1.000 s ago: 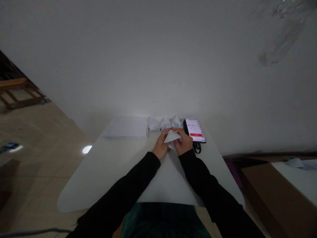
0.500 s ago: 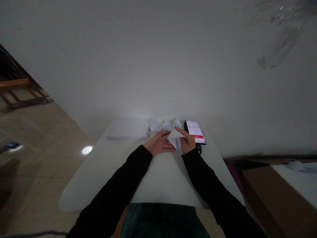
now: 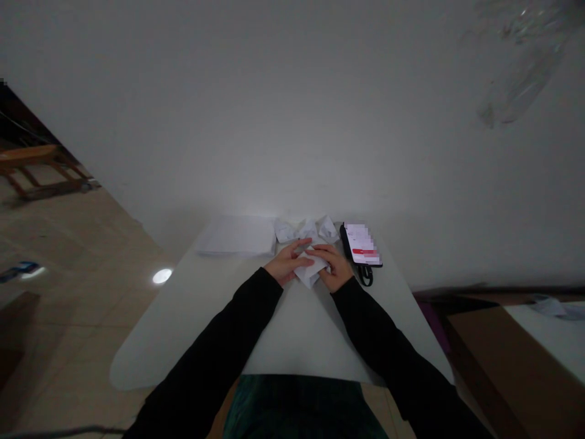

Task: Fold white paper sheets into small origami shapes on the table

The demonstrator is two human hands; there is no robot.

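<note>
A folded piece of white paper (image 3: 309, 272) lies on the white table (image 3: 292, 329) between my two hands. My left hand (image 3: 286, 263) rests on its left side with fingers stretched out flat over it. My right hand (image 3: 336, 268) lies on its right side, fingers extended and pressing down. Both black sleeves reach in from the bottom of the view. Just behind my hands sit a few small folded paper shapes (image 3: 306, 230).
A stack of white paper sheets (image 3: 236, 236) lies at the back left of the table. A phone (image 3: 361, 245) with a lit screen lies at the back right, a black cord beside it. A white wall rises behind. A brown surface (image 3: 498, 347) stands to the right.
The paper was held up between both hands, then my left hand opened while the right held it. Now the paper is down on the table and both hands press flat on it.
</note>
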